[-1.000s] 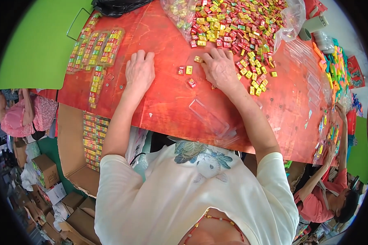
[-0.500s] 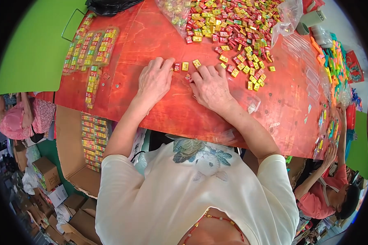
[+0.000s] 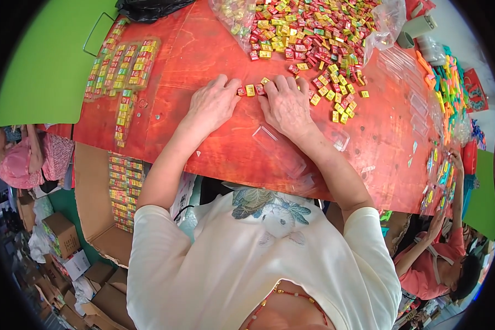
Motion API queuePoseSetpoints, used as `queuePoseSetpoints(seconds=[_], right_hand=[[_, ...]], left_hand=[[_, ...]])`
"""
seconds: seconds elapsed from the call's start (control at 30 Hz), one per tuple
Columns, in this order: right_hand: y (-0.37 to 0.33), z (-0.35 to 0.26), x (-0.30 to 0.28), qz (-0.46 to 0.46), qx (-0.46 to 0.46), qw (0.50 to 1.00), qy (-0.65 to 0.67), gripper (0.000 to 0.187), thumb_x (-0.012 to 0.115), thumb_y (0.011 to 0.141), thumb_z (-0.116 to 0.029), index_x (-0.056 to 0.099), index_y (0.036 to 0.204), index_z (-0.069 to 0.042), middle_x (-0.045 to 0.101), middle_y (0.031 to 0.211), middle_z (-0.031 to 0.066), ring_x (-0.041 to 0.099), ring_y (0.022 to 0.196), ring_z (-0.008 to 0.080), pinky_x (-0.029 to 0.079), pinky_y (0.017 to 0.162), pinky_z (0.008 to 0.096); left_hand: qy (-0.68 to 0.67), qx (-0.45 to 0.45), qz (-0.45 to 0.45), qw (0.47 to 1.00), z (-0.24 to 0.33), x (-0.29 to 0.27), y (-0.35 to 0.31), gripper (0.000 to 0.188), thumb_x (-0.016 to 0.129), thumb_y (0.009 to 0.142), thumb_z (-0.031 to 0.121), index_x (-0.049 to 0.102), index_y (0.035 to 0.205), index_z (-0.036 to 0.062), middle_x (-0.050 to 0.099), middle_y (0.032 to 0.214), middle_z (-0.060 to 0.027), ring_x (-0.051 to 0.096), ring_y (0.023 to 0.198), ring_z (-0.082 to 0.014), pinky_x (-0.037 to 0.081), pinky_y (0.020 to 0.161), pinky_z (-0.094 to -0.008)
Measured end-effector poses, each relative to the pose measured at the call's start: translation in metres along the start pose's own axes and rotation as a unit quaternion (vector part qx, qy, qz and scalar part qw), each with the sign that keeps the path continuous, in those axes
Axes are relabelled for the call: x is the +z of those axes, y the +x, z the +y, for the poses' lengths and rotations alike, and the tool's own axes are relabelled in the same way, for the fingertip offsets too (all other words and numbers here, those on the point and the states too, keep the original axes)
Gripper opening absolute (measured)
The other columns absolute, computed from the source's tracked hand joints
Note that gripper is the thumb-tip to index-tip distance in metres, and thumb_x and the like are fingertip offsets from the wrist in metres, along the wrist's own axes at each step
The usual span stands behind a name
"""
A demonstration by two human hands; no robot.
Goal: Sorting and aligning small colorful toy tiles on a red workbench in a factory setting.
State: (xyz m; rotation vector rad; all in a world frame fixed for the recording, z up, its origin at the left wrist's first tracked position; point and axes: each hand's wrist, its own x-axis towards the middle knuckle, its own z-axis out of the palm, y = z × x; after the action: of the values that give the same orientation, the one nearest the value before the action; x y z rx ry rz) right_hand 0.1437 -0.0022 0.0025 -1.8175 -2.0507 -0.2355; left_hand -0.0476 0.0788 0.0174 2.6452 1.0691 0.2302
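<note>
The red wooden table (image 3: 225, 157) spans the view, its near edge bowing just in front of the person's body. A green panel (image 3: 38, 71) borders the table's left edge. Past its right end sits a co-worker (image 3: 444, 261) in a pink top, arms reaching over the near right corner. An open carton (image 3: 91, 192) holding rows of small coloured boxes stands below the near edge, at left. At the table's far side, a heap of red and yellow boxes (image 3: 313, 36) spreads between clear plastic bags, its loose tail spilling toward the middle. Filled clear strips (image 3: 129, 63) lie near the table's left edge; a wide stretch of red wood separates them from the left hand (image 3: 213, 102).

That hand and the right hand (image 3: 289, 104) are over the middle of the table, well back from its near edge, a narrow gap between them. More red wood runs from both hands to that edge, interrupted by a clear tray (image 3: 278, 148) lying aslant beside the right forearm. In the gap, on the tabletop, is a short row of red and yellow boxes (image 3: 251, 90). The curled fingers of each hand come close around one end of it; whether either pinches a box, I cannot tell.
</note>
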Motion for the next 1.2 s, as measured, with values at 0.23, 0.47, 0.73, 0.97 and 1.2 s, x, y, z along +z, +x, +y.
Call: queuePoseSetpoints(seconds=[0.23,0.47,0.73,0.97,1.2], right_hand=[[-0.004,0.017,-0.004,0.016,0.018,1.000,0.012,0.026,0.074,0.083,-0.026,0.066,0.103,-0.010,0.060,0.098,0.0078,0.059,0.095,0.0272,0.040,0.091,0.0460],[-0.018,0.050,-0.023,0.043,0.069,0.995,0.061,0.024,0.069,0.085,-0.023,0.065,0.105,-0.011,0.060,0.095,0.0089,0.060,0.092,0.0291,0.041,0.089,0.0465],[-0.048,0.019,-0.044,-0.084,-0.020,0.995,0.055,0.036,0.073,0.084,-0.024,0.065,0.117,-0.012,0.059,0.107,0.0097,0.058,0.104,0.0273,0.040,0.094,0.0444],[-0.036,0.054,-0.039,0.002,0.043,0.998,0.037,0.022,0.071,0.086,-0.019,0.068,0.106,-0.010,0.062,0.096,0.0067,0.062,0.091,0.0266,0.043,0.085,0.0414],[0.025,0.072,-0.004,0.078,0.029,0.996,0.021,0.017,0.067,0.090,-0.020,0.068,0.104,-0.011,0.061,0.094,0.0066,0.062,0.093,0.0263,0.044,0.084,0.0433]], left_hand=[[0.022,-0.004,0.056,0.998,0.012,0.009,-0.002,0.050,0.068,0.091,0.035,0.055,0.130,0.0067,0.058,0.103,-0.0177,0.067,0.093,-0.0377,0.057,0.074,-0.0487],[0.088,0.022,0.113,0.989,0.023,0.018,0.003,0.058,0.071,0.087,0.041,0.055,0.133,0.0100,0.055,0.111,-0.0139,0.058,0.097,-0.0311,0.046,0.077,-0.0461],[0.081,0.098,0.124,0.984,0.028,0.038,0.032,0.045,0.068,0.088,0.031,0.061,0.128,0.0130,0.056,0.107,-0.0109,0.054,0.099,-0.0282,0.040,0.079,-0.0447],[0.070,0.131,0.158,0.976,0.023,0.041,0.028,0.034,0.067,0.089,0.023,0.064,0.122,0.0144,0.055,0.102,-0.0089,0.053,0.098,-0.0269,0.040,0.078,-0.0437],[0.044,0.109,0.137,0.984,0.027,0.044,0.025,0.035,0.070,0.087,0.023,0.064,0.121,0.0144,0.056,0.115,-0.0110,0.053,0.107,-0.0293,0.042,0.085,-0.0444]])
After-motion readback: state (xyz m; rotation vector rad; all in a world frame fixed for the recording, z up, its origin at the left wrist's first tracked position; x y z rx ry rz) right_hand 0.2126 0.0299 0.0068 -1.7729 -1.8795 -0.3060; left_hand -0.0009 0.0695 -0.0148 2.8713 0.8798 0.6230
